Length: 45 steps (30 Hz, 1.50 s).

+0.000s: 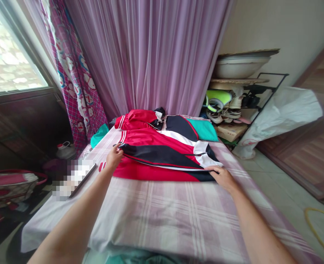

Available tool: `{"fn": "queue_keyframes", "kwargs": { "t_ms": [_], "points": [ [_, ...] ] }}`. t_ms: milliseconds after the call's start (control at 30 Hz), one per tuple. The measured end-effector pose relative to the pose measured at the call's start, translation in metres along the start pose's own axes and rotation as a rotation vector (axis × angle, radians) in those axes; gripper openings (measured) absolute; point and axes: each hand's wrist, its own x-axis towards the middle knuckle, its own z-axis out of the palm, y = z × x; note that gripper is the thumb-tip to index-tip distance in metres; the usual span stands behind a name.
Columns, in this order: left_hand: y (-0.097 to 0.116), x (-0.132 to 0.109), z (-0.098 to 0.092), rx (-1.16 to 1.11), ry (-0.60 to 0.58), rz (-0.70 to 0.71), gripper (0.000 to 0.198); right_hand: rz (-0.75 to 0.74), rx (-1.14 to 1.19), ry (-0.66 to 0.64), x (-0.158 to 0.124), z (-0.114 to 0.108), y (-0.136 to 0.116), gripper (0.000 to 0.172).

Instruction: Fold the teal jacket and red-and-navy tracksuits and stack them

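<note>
A red, black and white track jacket lies spread across the table, its collar end to the right and striped ribbed hem to the left. My left hand pinches the jacket's dark edge at the left. At the right, my right hand has its fingers closed on the jacket's edge near the white and black collar. A dark panel lies folded over the red lower part. Behind it rests a bunched red garment with white stripes, beside a dark folded piece and a teal cloth.
A plaid tablecloth covers the table. A thin, partly blurred-out flat item lies at its left edge. Purple curtains hang behind. To the right stand a shoe rack and a white plastic bag.
</note>
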Motion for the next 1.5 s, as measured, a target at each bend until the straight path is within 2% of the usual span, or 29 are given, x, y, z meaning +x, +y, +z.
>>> {"fn": "queue_keyframes", "kwargs": {
  "t_ms": [100,200,267,400,467,600,667,733,800,867,900,967,1067,1167,1267,1333,1400,1500],
  "points": [
    [0.003,-0.013,-0.014,0.056,0.007,0.183,0.042,0.063,0.041,0.023,-0.003,0.0,0.006,0.023],
    [-0.018,-0.038,-0.031,0.215,0.099,0.331,0.039,0.051,0.051,0.047,-0.007,0.001,0.014,0.024],
    [-0.039,-0.053,-0.04,0.35,0.137,0.335,0.037,0.021,0.032,0.052,-0.009,0.002,0.017,0.025],
    [-0.064,-0.064,-0.045,0.567,0.073,0.295,0.036,-0.017,-0.011,0.061,-0.01,0.005,0.017,0.026],
    [-0.064,-0.061,-0.044,0.648,0.028,0.275,0.037,-0.023,-0.026,0.073,-0.011,0.007,0.017,0.028],
    [-0.05,-0.059,-0.047,0.79,-0.124,0.168,0.039,-0.017,-0.086,0.094,-0.019,0.006,0.016,0.031],
    [-0.042,-0.062,-0.049,0.845,-0.12,0.165,0.039,-0.033,-0.118,0.087,-0.022,0.002,0.012,0.033],
    [-0.036,-0.065,-0.048,0.847,-0.056,0.275,0.039,-0.076,-0.138,0.085,-0.021,-0.002,0.0,0.035],
    [-0.035,-0.063,-0.042,0.806,-0.013,0.48,0.04,-0.142,-0.147,0.094,-0.015,-0.002,-0.02,0.037],
    [-0.037,-0.055,-0.029,0.796,0.016,0.652,0.042,-0.224,-0.156,0.098,-0.005,0.008,-0.049,0.036],
    [-0.04,-0.05,-0.022,0.818,0.021,0.687,0.043,-0.267,-0.168,0.107,0.002,0.017,-0.067,0.032],
    [-0.047,-0.038,-0.009,0.89,-0.004,0.68,0.046,-0.334,-0.199,0.073,0.014,0.043,-0.105,0.03],
    [-0.058,-0.024,0.003,0.969,-0.112,0.663,0.048,-0.36,-0.29,-0.029,0.029,0.094,-0.158,0.038],
    [-0.064,-0.018,0.004,1.009,-0.152,0.695,0.049,-0.356,-0.384,-0.18,0.04,0.142,-0.191,0.048],
    [-0.068,-0.016,0.003,1.028,-0.143,0.735,0.051,-0.264,-0.465,-0.355,0.045,0.171,-0.195,0.058],
    [-0.07,-0.015,0.002,1.024,-0.132,0.746,0.052,-0.173,-0.509,-0.428,0.045,0.177,-0.184,0.063],
    [-0.073,-0.011,0.002,1.011,-0.127,0.755,0.053,-0.109,-0.539,-0.432,0.043,0.171,-0.17,0.065],
    [-0.077,-0.003,0.0,0.976,-0.134,0.785,0.055,-0.062,-0.586,-0.382,0.034,0.146,-0.144,0.066]
  ]
}}
